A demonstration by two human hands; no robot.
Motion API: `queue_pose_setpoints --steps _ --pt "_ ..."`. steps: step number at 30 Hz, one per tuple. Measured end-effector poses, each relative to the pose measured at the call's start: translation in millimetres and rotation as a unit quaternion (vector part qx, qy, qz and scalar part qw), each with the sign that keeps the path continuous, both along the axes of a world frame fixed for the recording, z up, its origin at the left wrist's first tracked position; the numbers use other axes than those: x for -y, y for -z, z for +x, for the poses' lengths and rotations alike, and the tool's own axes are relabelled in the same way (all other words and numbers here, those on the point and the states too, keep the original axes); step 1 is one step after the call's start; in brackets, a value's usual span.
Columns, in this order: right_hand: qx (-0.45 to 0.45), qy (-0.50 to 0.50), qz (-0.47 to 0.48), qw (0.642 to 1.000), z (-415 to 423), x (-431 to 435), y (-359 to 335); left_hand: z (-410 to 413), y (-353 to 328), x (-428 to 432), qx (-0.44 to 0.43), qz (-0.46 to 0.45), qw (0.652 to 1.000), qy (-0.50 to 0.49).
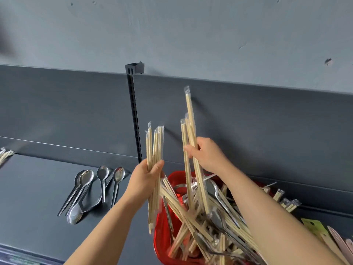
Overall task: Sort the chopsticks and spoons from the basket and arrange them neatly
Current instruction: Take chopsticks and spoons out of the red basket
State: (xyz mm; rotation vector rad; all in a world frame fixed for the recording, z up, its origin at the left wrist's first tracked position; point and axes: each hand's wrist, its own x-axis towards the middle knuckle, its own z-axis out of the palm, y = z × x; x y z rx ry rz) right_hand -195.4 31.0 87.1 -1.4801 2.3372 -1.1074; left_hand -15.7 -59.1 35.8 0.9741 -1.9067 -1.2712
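Observation:
A red basket (161, 232) at the lower middle is full of wrapped wooden chopsticks (183, 213) and metal spoons (219, 196), all jumbled. My left hand (146, 178) grips a bundle of wrapped chopsticks (154, 144) upright, just left of the basket. Above the basket, my right hand (207, 154) holds a few more wrapped chopsticks (190, 119), their lower ends still among the pile. Several metal spoons (86, 188) lie in a loose group on the dark shelf (34, 188) to the left.
A small pile of chopsticks (4, 155) lies at the shelf's far left edge. More wrapped chopsticks (288, 203) and packaged items (317, 229) sit to the right of the basket. The shelf's dark back panel (248, 131) and a slotted upright (134, 115) stand behind.

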Motion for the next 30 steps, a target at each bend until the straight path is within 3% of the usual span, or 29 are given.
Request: queue_pose_setpoints --steps 8,17,30 --pt "0.036 -0.052 -0.122 0.990 51.2 45.4 -51.8 47.3 -39.9 35.3 -0.083 -0.011 0.995 -0.056" --pt "0.099 -0.146 -0.080 0.981 189.7 155.0 -24.0 198.1 -26.7 109.1 -0.091 0.009 0.981 -0.172" --pt "0.143 -0.169 0.023 0.975 407.8 319.9 42.6 460.5 -1.6 242.1 0.007 0.037 0.955 -0.295"
